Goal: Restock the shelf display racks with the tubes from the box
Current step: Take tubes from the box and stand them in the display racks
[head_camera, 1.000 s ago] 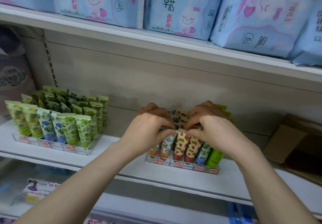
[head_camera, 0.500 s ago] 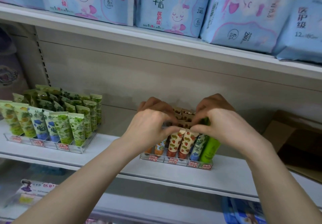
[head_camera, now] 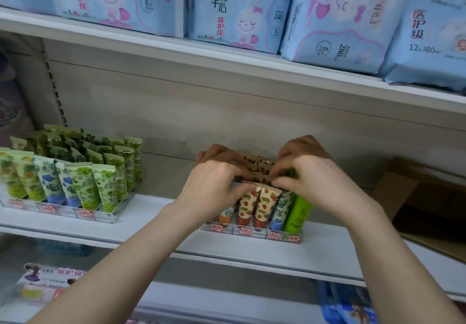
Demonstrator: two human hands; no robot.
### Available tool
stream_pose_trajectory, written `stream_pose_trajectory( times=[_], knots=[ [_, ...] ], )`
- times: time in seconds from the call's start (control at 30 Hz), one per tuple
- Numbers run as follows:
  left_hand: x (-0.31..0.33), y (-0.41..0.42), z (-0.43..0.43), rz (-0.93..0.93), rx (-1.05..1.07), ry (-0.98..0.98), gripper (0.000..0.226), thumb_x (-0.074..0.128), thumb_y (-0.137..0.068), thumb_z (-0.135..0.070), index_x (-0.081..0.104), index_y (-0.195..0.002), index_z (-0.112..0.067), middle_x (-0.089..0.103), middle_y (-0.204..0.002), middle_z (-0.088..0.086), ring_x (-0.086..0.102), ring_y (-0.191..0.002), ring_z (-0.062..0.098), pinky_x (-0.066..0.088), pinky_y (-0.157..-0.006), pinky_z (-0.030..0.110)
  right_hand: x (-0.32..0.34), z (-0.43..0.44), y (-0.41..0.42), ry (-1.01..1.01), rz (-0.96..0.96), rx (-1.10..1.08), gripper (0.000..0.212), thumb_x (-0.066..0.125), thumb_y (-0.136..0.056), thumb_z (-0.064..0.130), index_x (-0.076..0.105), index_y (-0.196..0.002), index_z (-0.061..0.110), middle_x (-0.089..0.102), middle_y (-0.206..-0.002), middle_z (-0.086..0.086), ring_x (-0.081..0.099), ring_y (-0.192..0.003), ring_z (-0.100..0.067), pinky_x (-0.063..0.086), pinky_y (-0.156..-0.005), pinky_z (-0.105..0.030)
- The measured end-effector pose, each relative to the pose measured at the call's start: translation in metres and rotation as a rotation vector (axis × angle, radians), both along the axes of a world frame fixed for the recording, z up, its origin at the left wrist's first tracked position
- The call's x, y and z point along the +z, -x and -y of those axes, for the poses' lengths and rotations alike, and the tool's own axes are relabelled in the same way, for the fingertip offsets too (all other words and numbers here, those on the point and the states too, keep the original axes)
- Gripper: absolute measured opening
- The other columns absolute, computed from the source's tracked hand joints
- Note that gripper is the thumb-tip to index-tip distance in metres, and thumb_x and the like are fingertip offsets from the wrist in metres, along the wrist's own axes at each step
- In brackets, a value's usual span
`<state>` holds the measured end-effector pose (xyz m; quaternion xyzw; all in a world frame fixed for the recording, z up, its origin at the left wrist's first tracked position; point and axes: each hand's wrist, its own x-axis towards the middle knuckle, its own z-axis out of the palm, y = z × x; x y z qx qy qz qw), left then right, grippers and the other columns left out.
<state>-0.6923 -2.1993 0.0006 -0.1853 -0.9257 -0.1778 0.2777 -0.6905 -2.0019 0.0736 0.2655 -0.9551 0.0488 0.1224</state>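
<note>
A clear display rack (head_camera: 252, 233) stands on the white shelf at centre, holding upright tubes: strawberry-print tubes (head_camera: 254, 205), a blue-print tube (head_camera: 281, 210) and a plain green tube (head_camera: 297, 215). My left hand (head_camera: 214, 187) and my right hand (head_camera: 315, 179) lie over the tops of the tubes, fingers curled round the crimped ends of the strawberry tubes. Thumbs meet near the front row. The rear rows are mostly hidden by both hands. A second rack (head_camera: 100, 216) at left is packed with green and blue leafy tubes (head_camera: 75, 182).
A brown cardboard box (head_camera: 428, 202) lies on the shelf at right. Blue packs (head_camera: 239, 10) line the upper shelf. More packaged goods show on the shelf below (head_camera: 45, 278). Bare shelf lies between the two racks.
The view has shifted slightly. Both hands stay on the tube tops in the centre rack, fingers working a little closer together over the strawberry tubes.
</note>
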Motion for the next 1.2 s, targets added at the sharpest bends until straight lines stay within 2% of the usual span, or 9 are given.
stream_pose_trajectory(
  times=[0.13, 0.23, 0.4, 0.53, 0.67, 0.77, 0.9, 1.03, 1.2],
  knots=[
    [0.004, -0.001, -0.004, -0.053, -0.049, -0.047, 0.025, 0.067, -0.079, -0.054, 0.074, -0.094, -0.035, 0.063, -0.105, -0.015, 0.045, -0.116, 0.017, 0.04, -0.086, 0.03, 0.011, -0.023, -0.001, 0.131, -0.058, -0.045, 0.006, 0.073, -0.083, 0.032, 0.075, -0.087, 0.036, 0.055, -0.1, 0.012, 0.039, -0.108, -0.012, 0.035, -0.086, -0.027],
    [0.006, 0.0, -0.018, -0.109, -0.096, -0.056, 0.028, 0.063, -0.077, -0.057, 0.074, -0.09, -0.035, 0.065, -0.102, -0.014, 0.049, -0.114, 0.02, 0.04, -0.082, 0.028, 0.009, -0.034, -0.007, 0.112, -0.062, -0.047, 0.005, 0.074, -0.082, 0.033, 0.076, -0.085, 0.035, 0.058, -0.102, 0.011, 0.042, -0.109, -0.014, 0.038, -0.088, -0.029],
    [0.002, 0.003, -0.047, -0.151, -0.146, -0.013, 0.038, 0.055, -0.074, -0.064, 0.074, -0.085, -0.034, 0.066, -0.099, -0.014, 0.053, -0.112, 0.024, 0.045, -0.086, 0.032, -0.01, -0.036, -0.014, 0.09, -0.038, -0.035, 0.014, 0.077, -0.077, 0.038, 0.077, -0.09, 0.031, 0.066, -0.1, 0.011, 0.056, -0.099, -0.012, 0.046, -0.087, -0.032],
    [-0.002, 0.004, -0.057, -0.121, -0.129, -0.012, 0.029, 0.067, -0.071, -0.058, 0.075, -0.081, -0.033, 0.066, -0.098, -0.013, 0.052, -0.114, 0.025, 0.05, -0.082, 0.034, -0.023, -0.045, -0.019, 0.134, -0.131, -0.061, 0.031, 0.082, -0.072, 0.031, 0.075, -0.101, 0.026, 0.067, -0.099, 0.004, 0.059, -0.095, -0.023, 0.045, -0.083, -0.032],
    [-0.005, 0.004, -0.062, -0.118, -0.124, -0.007, 0.019, 0.07, -0.072, -0.047, 0.075, -0.078, -0.031, 0.068, -0.095, -0.012, 0.053, -0.112, 0.028, 0.049, -0.084, 0.036, -0.031, -0.052, -0.025, 0.186, -0.184, -0.078, 0.039, 0.079, -0.076, 0.024, 0.07, -0.114, 0.029, 0.067, -0.107, 0.004, 0.058, -0.099, -0.021, 0.042, -0.086, -0.031],
    [-0.006, 0.003, -0.063, -0.121, -0.11, -0.011, 0.014, 0.069, -0.074, -0.041, 0.076, -0.079, -0.03, 0.068, -0.096, -0.012, 0.053, -0.112, 0.029, 0.048, -0.086, 0.036, -0.032, -0.054, -0.024, 0.214, -0.19, -0.076, 0.035, 0.076, -0.079, 0.014, 0.071, -0.11, 0.029, 0.069, -0.105, 0.004, 0.06, -0.097, -0.021, 0.039, -0.082, -0.027],
    [-0.006, 0.002, -0.065, -0.121, -0.1, -0.034, 0.013, 0.066, -0.074, -0.036, 0.076, -0.078, -0.03, 0.069, -0.095, -0.012, 0.053, -0.111, 0.029, 0.048, -0.084, 0.035, -0.033, -0.054, -0.024, 0.242, -0.184, -0.085, 0.033, 0.07, -0.081, 0.005, 0.069, -0.104, 0.028, 0.069, -0.101, 0.003, 0.059, -0.095, -0.023, 0.044, -0.082, -0.034],
    [-0.007, 0.001, -0.065, -0.129, -0.092, -0.051, 0.01, 0.069, -0.073, -0.035, 0.076, -0.076, -0.029, 0.07, -0.092, -0.01, 0.056, -0.107, 0.031, 0.048, -0.08, 0.034, -0.034, -0.055, -0.024, 0.269, -0.171, -0.087, 0.031, 0.068, -0.083, 0.005, 0.061, -0.103, 0.028, 0.067, -0.101, 0.004, 0.057, -0.096, -0.023, 0.044, -0.081, -0.036],
    [-0.001, 0.001, -0.062, -0.115, -0.098, -0.072, 0.024, 0.058, -0.081, -0.044, 0.075, -0.081, -0.028, 0.07, -0.094, -0.011, 0.058, -0.103, 0.021, 0.047, -0.084, 0.032, -0.037, -0.058, -0.023, 0.258, -0.16, -0.069, 0.042, 0.072, -0.083, 0.017, 0.058, -0.121, 0.028, 0.066, -0.114, 0.005, 0.058, -0.107, -0.022, 0.045, -0.09, -0.039]
  ],
)
